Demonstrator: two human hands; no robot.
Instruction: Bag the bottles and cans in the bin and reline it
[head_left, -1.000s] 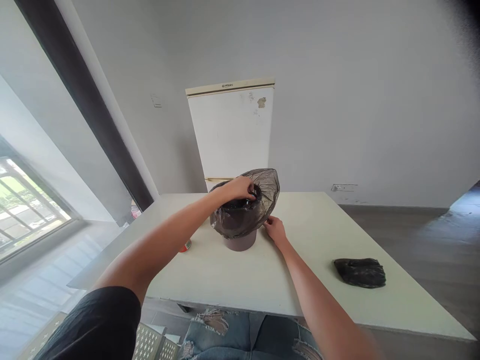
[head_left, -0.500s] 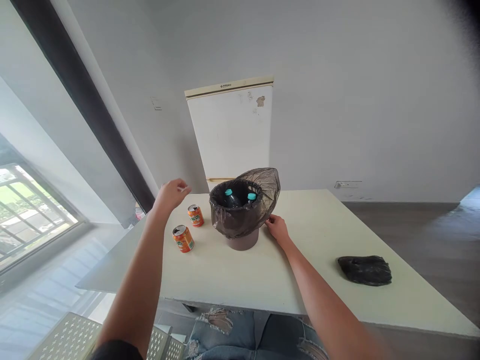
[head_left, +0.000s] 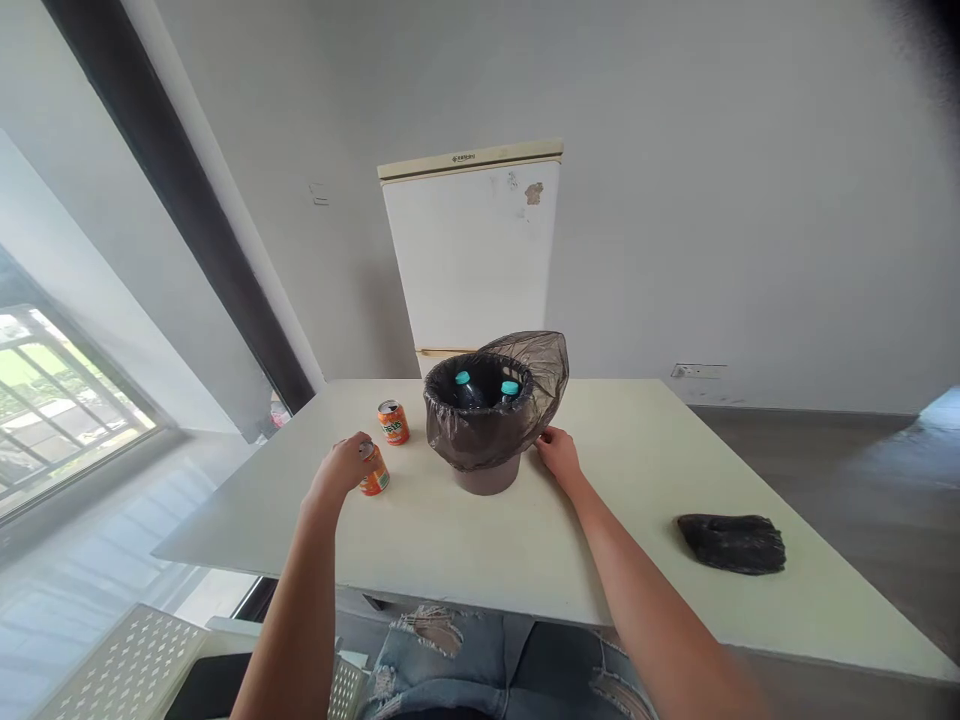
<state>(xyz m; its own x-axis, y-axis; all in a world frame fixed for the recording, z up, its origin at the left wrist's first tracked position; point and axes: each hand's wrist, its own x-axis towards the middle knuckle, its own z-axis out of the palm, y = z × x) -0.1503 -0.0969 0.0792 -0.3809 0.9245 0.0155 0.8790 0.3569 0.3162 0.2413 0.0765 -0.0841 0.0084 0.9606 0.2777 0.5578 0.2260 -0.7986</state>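
Observation:
A small bin [head_left: 486, 478] lined with a dark plastic bag [head_left: 487, 430] stands on the white table [head_left: 525, 540]. Two bottles with teal caps [head_left: 463, 379] poke up inside it. My left hand [head_left: 341, 467] closes over the top of the nearer orange can [head_left: 374, 475], left of the bin. A second orange can [head_left: 393, 422] stands a little farther back. My right hand [head_left: 559, 455] rests against the bag at the bin's right side, fingers pinching the plastic.
A crumpled dark bag [head_left: 731, 543] lies at the table's right. A white fridge [head_left: 472, 260] stands against the wall behind the table. A window is at the left, and a perforated white chair [head_left: 127, 670] sits near my knees.
My left hand left the bin's mouth, swung out to the left above the cans, then dropped onto the nearer can. The right hand stayed on the bag.

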